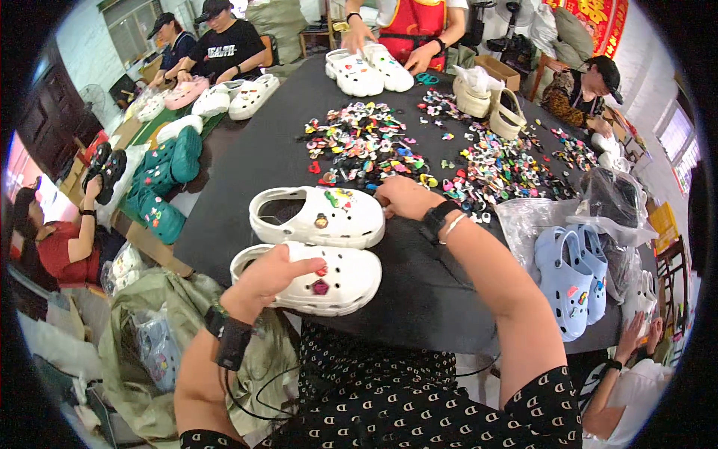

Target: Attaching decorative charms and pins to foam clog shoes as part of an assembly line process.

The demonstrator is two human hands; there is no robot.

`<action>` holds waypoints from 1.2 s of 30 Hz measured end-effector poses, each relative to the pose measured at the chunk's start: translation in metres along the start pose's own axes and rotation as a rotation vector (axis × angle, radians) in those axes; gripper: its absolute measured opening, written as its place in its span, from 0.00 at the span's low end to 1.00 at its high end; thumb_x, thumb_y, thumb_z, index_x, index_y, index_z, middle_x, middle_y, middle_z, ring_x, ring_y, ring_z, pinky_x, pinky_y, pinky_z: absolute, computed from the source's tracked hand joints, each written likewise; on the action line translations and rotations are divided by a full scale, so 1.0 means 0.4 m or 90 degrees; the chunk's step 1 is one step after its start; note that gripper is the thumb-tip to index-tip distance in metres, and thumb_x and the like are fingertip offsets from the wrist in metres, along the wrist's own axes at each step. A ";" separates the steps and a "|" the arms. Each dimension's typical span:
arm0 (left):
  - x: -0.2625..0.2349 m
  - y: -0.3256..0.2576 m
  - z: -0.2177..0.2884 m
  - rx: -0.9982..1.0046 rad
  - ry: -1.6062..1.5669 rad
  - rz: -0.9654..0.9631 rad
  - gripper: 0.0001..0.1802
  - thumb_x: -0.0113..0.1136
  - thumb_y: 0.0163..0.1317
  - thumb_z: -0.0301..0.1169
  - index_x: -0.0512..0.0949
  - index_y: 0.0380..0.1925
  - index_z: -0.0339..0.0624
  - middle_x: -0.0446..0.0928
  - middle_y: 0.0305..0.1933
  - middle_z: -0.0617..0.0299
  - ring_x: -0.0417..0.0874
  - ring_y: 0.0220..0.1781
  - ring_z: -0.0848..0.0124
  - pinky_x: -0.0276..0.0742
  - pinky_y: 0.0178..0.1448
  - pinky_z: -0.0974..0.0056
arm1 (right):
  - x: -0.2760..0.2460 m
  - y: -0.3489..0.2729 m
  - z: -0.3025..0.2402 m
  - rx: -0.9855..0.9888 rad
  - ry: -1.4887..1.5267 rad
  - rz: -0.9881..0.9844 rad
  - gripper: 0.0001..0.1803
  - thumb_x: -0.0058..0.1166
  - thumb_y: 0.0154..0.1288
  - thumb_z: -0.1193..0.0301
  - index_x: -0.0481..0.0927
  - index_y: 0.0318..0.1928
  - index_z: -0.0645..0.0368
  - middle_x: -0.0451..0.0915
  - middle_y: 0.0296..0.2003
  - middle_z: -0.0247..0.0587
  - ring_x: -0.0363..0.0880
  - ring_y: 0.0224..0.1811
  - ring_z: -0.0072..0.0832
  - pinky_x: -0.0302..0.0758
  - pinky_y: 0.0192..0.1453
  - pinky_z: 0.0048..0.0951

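Observation:
Two white clogs lie side by side in front of me, toes to the right. My left hand (269, 277) grips the near clog (351, 278) from its opening, thumb stretched over the upper beside a small red charm and a dark pink charm (320, 287). The far clog (355, 226) carries several colourful charms around a green one (338, 198). Just beyond its toe, my right hand (410, 198) rests at the near edge of a heap of loose shoe charms (366, 146). Its fingers are curled, and their tips are hidden, so whatever they hold cannot be made out.
A second charm heap (501, 165) spreads rightward on the black table (247, 161). Light blue clogs (565, 277) stand at the right edge, near plastic bags (527, 224). Green clogs (161, 179) lie at left. Across the table, a person in a red apron (411, 34) handles white clogs (366, 71).

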State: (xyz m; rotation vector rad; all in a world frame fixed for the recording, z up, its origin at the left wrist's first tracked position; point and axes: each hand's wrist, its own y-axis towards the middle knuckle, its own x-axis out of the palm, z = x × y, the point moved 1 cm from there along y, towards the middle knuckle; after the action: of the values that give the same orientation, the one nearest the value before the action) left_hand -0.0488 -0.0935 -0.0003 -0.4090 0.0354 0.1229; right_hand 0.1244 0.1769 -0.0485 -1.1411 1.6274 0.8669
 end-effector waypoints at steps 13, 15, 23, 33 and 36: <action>0.060 -0.014 -0.015 -0.017 -0.208 0.031 0.20 0.60 0.64 0.25 0.73 0.56 0.33 0.80 0.54 0.54 0.82 0.53 0.67 0.80 0.57 0.61 | -0.175 -0.184 -0.266 -0.052 0.286 0.108 0.06 0.60 0.61 0.77 0.81 0.40 0.61 0.82 0.31 0.38 0.81 0.33 0.26 0.77 0.40 0.27; 0.063 -0.020 -0.028 -0.026 -0.174 0.071 0.20 0.60 0.64 0.25 0.73 0.56 0.33 0.80 0.54 0.54 0.82 0.53 0.67 0.80 0.56 0.61 | -0.163 -0.187 -0.303 -0.088 0.262 0.087 0.06 0.60 0.60 0.77 0.82 0.40 0.61 0.82 0.32 0.39 0.82 0.35 0.28 0.77 0.41 0.28; 0.078 -0.060 -0.042 0.070 -0.184 0.014 0.16 0.59 0.67 0.30 0.77 0.51 0.31 0.81 0.47 0.63 0.81 0.46 0.77 0.77 0.50 0.68 | -0.125 -0.147 -0.356 -0.094 0.276 0.035 0.09 0.63 0.57 0.76 0.83 0.40 0.60 0.82 0.32 0.43 0.82 0.37 0.36 0.77 0.42 0.33; 0.097 -0.091 -0.038 0.123 -0.128 0.033 0.15 0.60 0.66 0.29 0.78 0.51 0.34 0.82 0.46 0.64 0.81 0.45 0.77 0.77 0.49 0.68 | -0.137 -0.120 -0.392 0.015 0.266 -0.031 0.12 0.66 0.53 0.73 0.78 0.37 0.62 0.82 0.34 0.45 0.81 0.38 0.39 0.76 0.43 0.37; 0.095 -0.095 -0.041 0.141 -0.097 0.019 0.16 0.61 0.67 0.31 0.77 0.52 0.35 0.82 0.47 0.64 0.81 0.46 0.78 0.76 0.50 0.68 | -0.127 -0.109 -0.375 -0.065 0.158 0.057 0.17 0.69 0.50 0.70 0.78 0.40 0.60 0.82 0.36 0.46 0.81 0.41 0.40 0.76 0.44 0.38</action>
State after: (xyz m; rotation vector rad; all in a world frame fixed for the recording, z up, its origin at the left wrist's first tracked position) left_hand -0.0064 -0.1303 -0.0028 -0.1774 -0.0945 0.1779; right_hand 0.1287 0.0421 0.0452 -1.2961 1.8656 0.9034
